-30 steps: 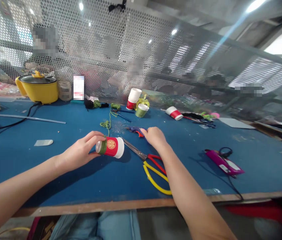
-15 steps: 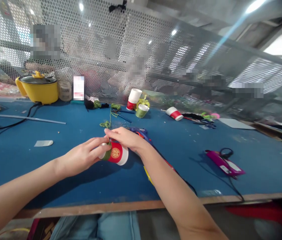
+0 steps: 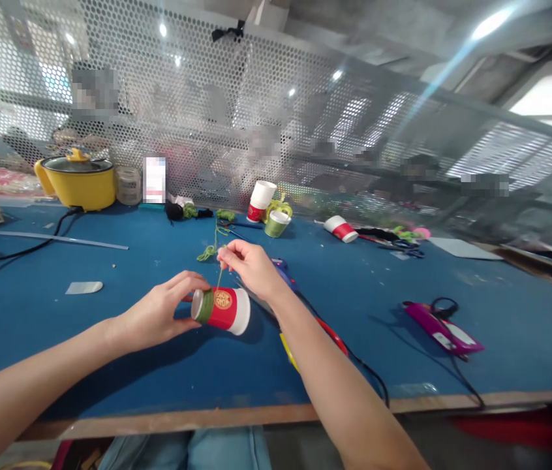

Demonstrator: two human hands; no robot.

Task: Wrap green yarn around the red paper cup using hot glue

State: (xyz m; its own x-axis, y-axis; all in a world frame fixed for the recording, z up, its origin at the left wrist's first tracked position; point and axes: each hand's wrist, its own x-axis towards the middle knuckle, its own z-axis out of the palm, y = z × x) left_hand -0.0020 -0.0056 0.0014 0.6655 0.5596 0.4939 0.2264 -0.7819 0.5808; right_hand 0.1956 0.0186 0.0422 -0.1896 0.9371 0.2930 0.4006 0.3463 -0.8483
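A white paper cup with a red band and a gold emblem lies sideways in my left hand, whose thumb and fingers grip its left end. Green yarn is wrapped around the cup near that end. From the wrap a strand rises to my right hand, which pinches it just above the cup. Behind the hands, a loose tangle of green yarn rests on the blue table.
Behind stand a yellow pot, a jar, a phone and more cups. A tool with a red and yellow handle lies under my right forearm. A purple pouch is at the right.
My right hand has lifted off the cup with the strand, which now stretches between them. My left hand has shifted to the cup's end, and its fingers are spread wider around it.
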